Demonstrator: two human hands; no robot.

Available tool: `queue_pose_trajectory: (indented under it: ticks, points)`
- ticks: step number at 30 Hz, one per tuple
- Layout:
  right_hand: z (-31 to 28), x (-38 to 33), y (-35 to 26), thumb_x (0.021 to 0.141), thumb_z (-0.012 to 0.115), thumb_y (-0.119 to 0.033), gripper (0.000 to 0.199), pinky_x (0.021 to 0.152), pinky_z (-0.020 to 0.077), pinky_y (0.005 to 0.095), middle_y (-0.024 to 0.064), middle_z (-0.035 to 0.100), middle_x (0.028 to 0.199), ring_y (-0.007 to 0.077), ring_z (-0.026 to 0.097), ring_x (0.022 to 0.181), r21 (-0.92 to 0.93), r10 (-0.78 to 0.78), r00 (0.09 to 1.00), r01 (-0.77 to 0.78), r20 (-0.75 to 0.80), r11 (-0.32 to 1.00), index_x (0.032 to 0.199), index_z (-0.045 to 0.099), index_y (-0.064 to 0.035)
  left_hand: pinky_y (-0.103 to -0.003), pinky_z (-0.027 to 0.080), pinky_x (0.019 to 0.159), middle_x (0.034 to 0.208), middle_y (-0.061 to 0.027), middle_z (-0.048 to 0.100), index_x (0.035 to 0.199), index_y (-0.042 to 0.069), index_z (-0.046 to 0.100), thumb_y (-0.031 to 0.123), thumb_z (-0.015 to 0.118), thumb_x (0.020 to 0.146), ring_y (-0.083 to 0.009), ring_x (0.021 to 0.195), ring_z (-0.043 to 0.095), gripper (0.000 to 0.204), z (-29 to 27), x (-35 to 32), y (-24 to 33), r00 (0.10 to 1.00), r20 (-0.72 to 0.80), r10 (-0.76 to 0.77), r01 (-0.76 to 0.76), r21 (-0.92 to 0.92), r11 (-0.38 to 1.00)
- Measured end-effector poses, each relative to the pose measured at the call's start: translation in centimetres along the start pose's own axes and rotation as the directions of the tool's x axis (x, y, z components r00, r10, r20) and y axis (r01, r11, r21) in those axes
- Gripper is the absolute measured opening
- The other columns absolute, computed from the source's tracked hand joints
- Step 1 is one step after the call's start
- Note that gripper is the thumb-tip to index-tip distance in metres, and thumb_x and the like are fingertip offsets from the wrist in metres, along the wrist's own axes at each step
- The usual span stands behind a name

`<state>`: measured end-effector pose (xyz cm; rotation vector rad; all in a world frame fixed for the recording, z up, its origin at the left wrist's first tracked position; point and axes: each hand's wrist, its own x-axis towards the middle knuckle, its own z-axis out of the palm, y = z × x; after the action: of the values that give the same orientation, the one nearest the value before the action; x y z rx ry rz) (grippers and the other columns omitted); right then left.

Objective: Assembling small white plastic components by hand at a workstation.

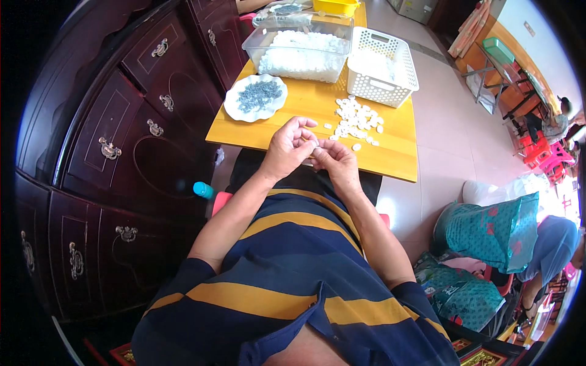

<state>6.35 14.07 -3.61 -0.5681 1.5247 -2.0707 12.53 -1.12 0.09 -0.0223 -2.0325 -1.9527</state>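
Note:
My left hand (288, 146) and my right hand (337, 163) meet at the near edge of the yellow wooden table (268, 135). Thumb and forefinger of each are pinched together, fingertips touching; whatever sits between them is too small and covered to make out. Just beyond my right hand lies a loose pile of small white round pieces (357, 119), with a few strays nearer me. Beyond my left hand stands a white scalloped plate (232, 108) holding many small dark grey pieces (259, 96).
Behind the plate is a clear plastic bin (251, 47) full of white pieces. A white perforated basket (378, 91) stands right of it. A dark wooden cabinet (140, 122) closes off the left. Teal bags (488, 232) and a seated person (552, 250) are at right.

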Motion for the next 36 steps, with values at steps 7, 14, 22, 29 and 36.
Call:
queue_pose_trajectory:
  ticks: [7,14,22,29,36]
  points:
    - [-0.5,0.0,-0.7,0.102,0.061,-0.019,0.011,0.067,0.0536,0.0240,0.0040,0.070,0.088,0.0097,0.064,0.071,0.232,0.138,0.989,-0.120,-0.061,0.965,0.101,0.064,-0.0083,-0.017,0.048,0.066,0.089,-0.0009,0.065,0.123,0.001,0.053,-0.002,0.066,0.092,-0.0017,0.073,0.057,0.034,-0.3,0.0,0.0,0.989,-0.078,0.123,-0.107,0.185,0.977]
    - [-0.9,0.2,-0.5,0.101,0.064,-0.019,0.012,0.065,0.0523,0.0217,0.0016,0.070,0.089,0.0072,0.062,0.068,0.326,0.250,0.965,-0.212,-0.078,0.921,0.104,0.066,-0.0077,-0.018,0.049,0.066,0.088,-0.0019,0.067,0.124,0.001,0.053,-0.003,0.067,0.091,-0.0025,0.072,0.059,0.036,0.0,-0.1,-0.3,0.989,-0.078,0.127,-0.104,0.248,0.963]
    - [-0.7,0.1,-0.4,0.098,0.067,-0.019,0.014,0.062,0.0518,0.0201,0.0017,0.070,0.088,0.0056,0.062,0.067,0.229,0.187,0.979,-0.165,-0.077,0.959,0.106,0.067,-0.0060,-0.024,0.053,0.063,0.082,-0.0073,0.071,0.120,0.000,0.055,-0.001,0.067,0.087,-0.0081,0.067,0.066,0.034,-0.1,0.0,-0.7,0.982,-0.099,0.162,-0.131,0.264,0.956]
    - [-0.6,0.1,-0.1,0.098,0.068,-0.018,0.013,0.061,0.0515,0.0202,0.0019,0.071,0.086,0.0055,0.062,0.066,0.190,0.159,0.983,-0.140,-0.092,0.972,0.101,0.070,-0.0060,-0.025,0.054,0.063,0.081,-0.0076,0.071,0.119,0.000,0.056,0.000,0.067,0.087,-0.0098,0.066,0.067,0.034,-0.1,-0.1,-0.7,0.982,-0.092,0.167,-0.132,0.304,0.943]
    - [-0.5,0.1,0.5,0.097,0.069,-0.016,0.011,0.060,0.0491,0.0201,0.0020,0.070,0.085,0.0058,0.060,0.065,0.108,0.131,0.986,-0.120,-0.101,0.987,0.100,0.071,-0.0050,-0.026,0.054,0.063,0.077,-0.0081,0.071,0.119,0.001,0.056,-0.002,0.066,0.086,-0.0112,0.065,0.067,0.035,-0.1,-0.2,-0.9,0.983,-0.084,0.160,-0.124,0.333,0.935]
